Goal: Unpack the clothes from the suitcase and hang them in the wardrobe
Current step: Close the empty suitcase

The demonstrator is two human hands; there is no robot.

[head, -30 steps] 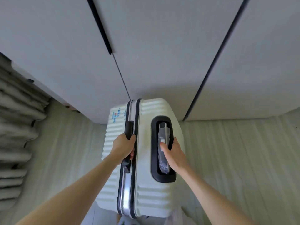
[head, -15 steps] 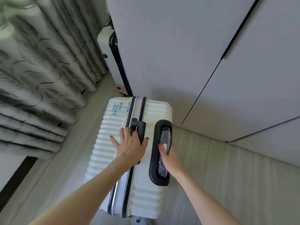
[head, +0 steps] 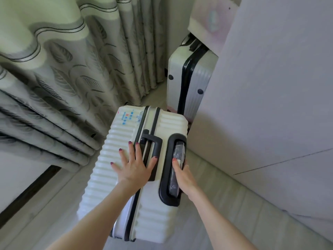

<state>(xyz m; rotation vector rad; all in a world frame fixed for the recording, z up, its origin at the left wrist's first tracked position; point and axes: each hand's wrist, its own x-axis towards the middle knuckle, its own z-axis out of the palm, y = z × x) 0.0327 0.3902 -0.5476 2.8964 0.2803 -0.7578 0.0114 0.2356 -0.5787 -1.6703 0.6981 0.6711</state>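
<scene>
**A bedroom corner at home**

You are standing in a domestic room, most likely a bedroom. The landmark is the tall wardrobe point(head: 270, 87), its plain grey flat doors split by thin dark seams, filling your right. Left of it, floor-length curtains point(head: 63, 69) with a leaf print hang in heavy folds. Wedged in the corner between curtains and wardrobe stands a second suitcase point(head: 191, 82), a pale cloth point(head: 209, 22) draped on top. Pale flooring point(head: 234, 204) runs along the wardrobe's foot
</scene>
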